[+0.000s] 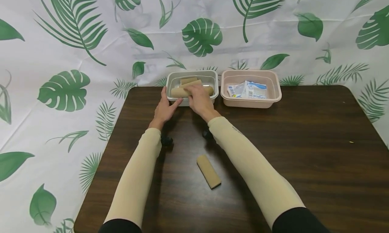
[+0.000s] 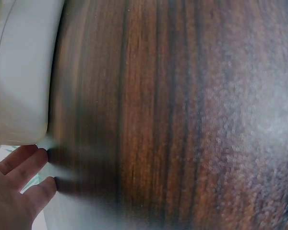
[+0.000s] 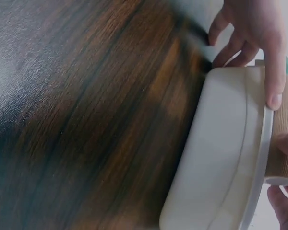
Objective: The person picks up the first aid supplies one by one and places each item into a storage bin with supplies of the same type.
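Note:
At the back of the table stands a pale grey plastic bin point(image 1: 217, 86), with several tan and beige rolls in it. My right hand point(image 1: 200, 99) reaches over its front rim and grips a ribbed beige roll point(image 3: 284, 117), fingers and thumb around one end. A browner roll point(image 1: 188, 80) lies behind it in the bin. My left hand point(image 1: 164, 110) rests at the bin's front left corner. Its thumb lies along the front rim while the other fingers touch the left side wall, loosely straight. A flat tan strip-like piece point(image 1: 208, 171) lies on the table between my forearms.
Right beside the grey bin, a pink bin point(image 1: 264, 104) holds several white and blue packets point(image 1: 255, 89). The dark wood table point(image 1: 304, 148) ends close behind both bins, against a leaf-print sheet point(image 1: 170, 33). Small black wrist devices point(image 1: 166, 140) sit under my wrists.

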Demonstrator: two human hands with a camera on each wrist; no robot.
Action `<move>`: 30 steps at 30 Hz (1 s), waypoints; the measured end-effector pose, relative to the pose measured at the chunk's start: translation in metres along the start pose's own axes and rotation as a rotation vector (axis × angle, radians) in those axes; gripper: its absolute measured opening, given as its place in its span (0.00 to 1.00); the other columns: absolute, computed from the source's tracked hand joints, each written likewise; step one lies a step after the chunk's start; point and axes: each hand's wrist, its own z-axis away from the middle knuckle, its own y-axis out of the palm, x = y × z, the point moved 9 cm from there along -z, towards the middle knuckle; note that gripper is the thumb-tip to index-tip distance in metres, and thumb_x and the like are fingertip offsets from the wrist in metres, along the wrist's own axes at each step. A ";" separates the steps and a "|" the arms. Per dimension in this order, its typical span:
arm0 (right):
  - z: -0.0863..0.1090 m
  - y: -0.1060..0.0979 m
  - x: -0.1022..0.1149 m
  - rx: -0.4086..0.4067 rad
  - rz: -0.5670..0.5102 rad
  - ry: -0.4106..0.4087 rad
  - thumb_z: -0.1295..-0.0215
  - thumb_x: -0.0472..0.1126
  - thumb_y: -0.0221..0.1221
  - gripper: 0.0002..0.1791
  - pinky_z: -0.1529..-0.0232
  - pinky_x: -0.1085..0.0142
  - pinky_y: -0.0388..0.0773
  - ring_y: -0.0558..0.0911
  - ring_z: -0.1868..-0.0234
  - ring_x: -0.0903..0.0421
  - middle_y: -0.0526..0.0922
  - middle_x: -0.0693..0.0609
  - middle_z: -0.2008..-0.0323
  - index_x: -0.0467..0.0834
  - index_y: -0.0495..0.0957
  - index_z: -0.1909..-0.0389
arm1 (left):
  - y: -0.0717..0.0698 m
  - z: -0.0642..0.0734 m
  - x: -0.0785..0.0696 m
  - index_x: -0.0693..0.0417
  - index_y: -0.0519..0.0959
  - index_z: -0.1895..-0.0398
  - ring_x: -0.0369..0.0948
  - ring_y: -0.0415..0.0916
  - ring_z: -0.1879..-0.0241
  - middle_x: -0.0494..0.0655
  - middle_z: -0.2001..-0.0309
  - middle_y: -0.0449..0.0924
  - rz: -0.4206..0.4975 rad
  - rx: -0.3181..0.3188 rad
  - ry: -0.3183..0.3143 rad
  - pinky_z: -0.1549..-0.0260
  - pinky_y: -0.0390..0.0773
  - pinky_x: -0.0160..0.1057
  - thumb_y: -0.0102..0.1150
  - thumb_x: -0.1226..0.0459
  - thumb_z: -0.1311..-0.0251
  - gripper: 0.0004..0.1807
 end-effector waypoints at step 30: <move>0.008 0.023 -0.004 0.298 0.245 -0.129 0.29 0.36 0.49 0.25 0.30 0.49 0.51 0.52 0.25 0.48 0.61 0.44 0.28 0.45 0.69 0.32 | 0.000 0.000 0.001 0.35 0.32 0.22 0.55 0.65 0.35 0.57 0.29 0.61 -0.004 -0.026 -0.007 0.42 0.65 0.58 0.47 0.28 0.43 0.55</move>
